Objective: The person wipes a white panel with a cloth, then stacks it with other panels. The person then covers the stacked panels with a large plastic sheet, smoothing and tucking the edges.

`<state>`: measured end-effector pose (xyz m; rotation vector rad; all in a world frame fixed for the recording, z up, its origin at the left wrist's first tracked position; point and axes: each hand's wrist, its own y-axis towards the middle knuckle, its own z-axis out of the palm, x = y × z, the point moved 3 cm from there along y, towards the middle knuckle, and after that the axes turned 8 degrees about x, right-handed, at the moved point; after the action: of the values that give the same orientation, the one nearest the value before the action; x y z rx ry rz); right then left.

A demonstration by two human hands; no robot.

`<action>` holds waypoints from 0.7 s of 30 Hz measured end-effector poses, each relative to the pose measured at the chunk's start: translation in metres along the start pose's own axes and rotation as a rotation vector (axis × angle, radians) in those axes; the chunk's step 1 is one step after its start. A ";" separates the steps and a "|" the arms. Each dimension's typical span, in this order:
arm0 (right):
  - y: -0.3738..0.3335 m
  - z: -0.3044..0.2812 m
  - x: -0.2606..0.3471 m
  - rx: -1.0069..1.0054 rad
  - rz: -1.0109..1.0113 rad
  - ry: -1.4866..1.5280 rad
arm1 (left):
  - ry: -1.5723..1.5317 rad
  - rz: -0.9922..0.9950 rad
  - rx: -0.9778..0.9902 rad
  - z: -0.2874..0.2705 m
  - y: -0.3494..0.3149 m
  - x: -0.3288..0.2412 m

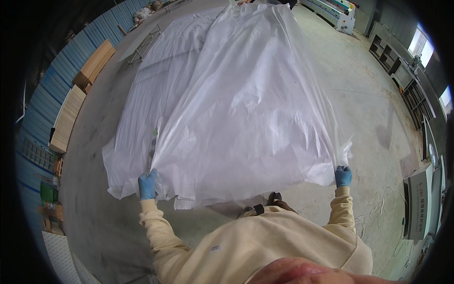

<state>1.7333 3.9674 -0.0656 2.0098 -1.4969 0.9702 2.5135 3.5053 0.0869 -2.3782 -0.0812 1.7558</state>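
A large translucent white plastic sheet stretches out before me, wrinkled and lifted at its near corners. My left hand, in a blue glove, is closed on its near left corner. At the near right corner my right hand, also gloved in blue, grips the bunched edge. To the left, more white sheeting spreads toward the floor, its near edge beside my left hand. Part of a person in dark clothing shows at the far end, mostly cut off, with a hand by the sheet.
Stacked boards and a wooden box stand along the blue wall at left. A metal-legged table is beyond the sheeting. Machines stand far right. Dark shelving, a grey cabinet and loose cables line the right side.
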 end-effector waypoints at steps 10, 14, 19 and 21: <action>0.004 0.009 -0.011 -0.024 -0.025 0.070 | 0.049 0.051 0.073 0.020 -0.010 -0.053; 0.004 0.004 -0.002 -0.004 0.096 -0.015 | 0.044 0.101 0.130 0.040 -0.022 -0.074; 0.012 -0.014 0.000 -0.077 0.141 -0.223 | -0.045 0.030 0.426 0.072 -0.048 -0.115; 0.014 -0.021 -0.007 -0.089 0.160 -0.233 | -0.050 0.064 0.468 0.083 -0.059 -0.135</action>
<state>1.7132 3.9827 -0.0577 2.0195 -1.8146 0.7333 2.3979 3.5521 0.2012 -2.0176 0.3631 1.6391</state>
